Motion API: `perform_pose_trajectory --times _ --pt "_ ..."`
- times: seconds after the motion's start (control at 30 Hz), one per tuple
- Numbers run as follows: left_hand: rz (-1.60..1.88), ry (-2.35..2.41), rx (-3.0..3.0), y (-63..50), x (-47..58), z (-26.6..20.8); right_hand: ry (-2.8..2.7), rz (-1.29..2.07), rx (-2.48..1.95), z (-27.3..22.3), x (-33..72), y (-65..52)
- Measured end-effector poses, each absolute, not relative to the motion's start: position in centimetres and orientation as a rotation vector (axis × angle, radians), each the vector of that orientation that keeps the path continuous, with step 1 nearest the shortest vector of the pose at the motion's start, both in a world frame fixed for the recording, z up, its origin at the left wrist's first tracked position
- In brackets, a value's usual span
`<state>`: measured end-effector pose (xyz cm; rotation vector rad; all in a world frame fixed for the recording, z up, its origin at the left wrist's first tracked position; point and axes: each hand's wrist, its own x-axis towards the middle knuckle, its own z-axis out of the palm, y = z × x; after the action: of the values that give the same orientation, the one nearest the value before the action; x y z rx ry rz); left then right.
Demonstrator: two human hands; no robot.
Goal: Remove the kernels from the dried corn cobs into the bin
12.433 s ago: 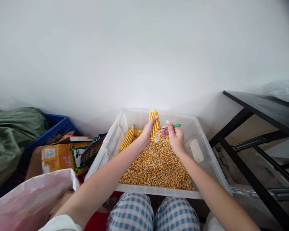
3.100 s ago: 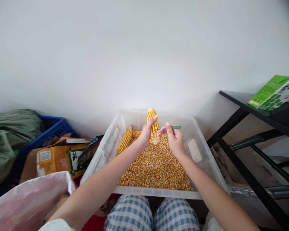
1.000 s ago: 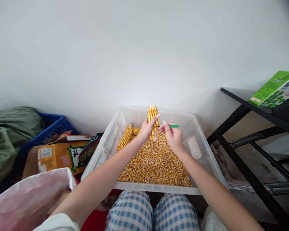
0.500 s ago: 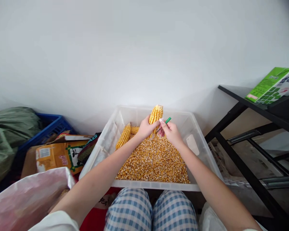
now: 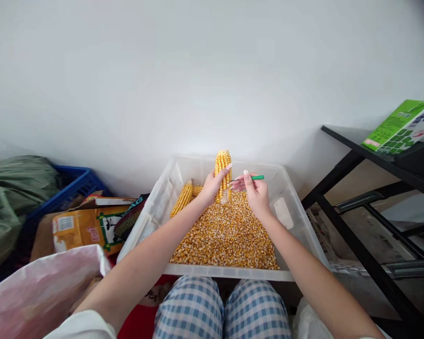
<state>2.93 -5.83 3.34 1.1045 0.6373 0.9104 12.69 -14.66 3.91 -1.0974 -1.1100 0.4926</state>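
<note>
My left hand (image 5: pixel 211 187) is wrapped round an ear of corn (image 5: pixel 223 162) held nearly upright above the bin. Its lower end shows a bare patch of pale cob; the rest is covered with yellow kernels. Between the fingers of my right hand (image 5: pixel 256 193) is a slim green-handled tool (image 5: pixel 257 177), much like a small screwdriver. Its thin metal shaft points left at the ear's lower part; whether the tip touches cannot be made out. Loose corn kernels (image 5: pixel 229 235) cover the floor of the translucent plastic bin (image 5: pixel 229 271). More ears of corn (image 5: pixel 182 198) lie at its left side.
Behind the bin rises a white wall (image 5: pixel 212 84). A black metal frame (image 5: pixel 353 226) stands on the right, with a green carton (image 5: pixel 397 127) on top. To the left are a blue crate (image 5: pixel 74 181), a yellow package (image 5: pixel 77 226) and a whitish sack (image 5: pixel 45 287).
The ear has turned more upright and shifted slightly left, showing its bare patch. My right hand has moved a little right, and the tool has swung from slanted to nearly level.
</note>
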Motion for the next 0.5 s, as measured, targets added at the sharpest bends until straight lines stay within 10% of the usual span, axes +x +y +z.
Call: perform_pose_trajectory --times 0.5 --pt "0.891 0.598 1.161 -6.09 2.71 2.70 -1.008 0.604 -1.036 3.14 11.95 -14.34"
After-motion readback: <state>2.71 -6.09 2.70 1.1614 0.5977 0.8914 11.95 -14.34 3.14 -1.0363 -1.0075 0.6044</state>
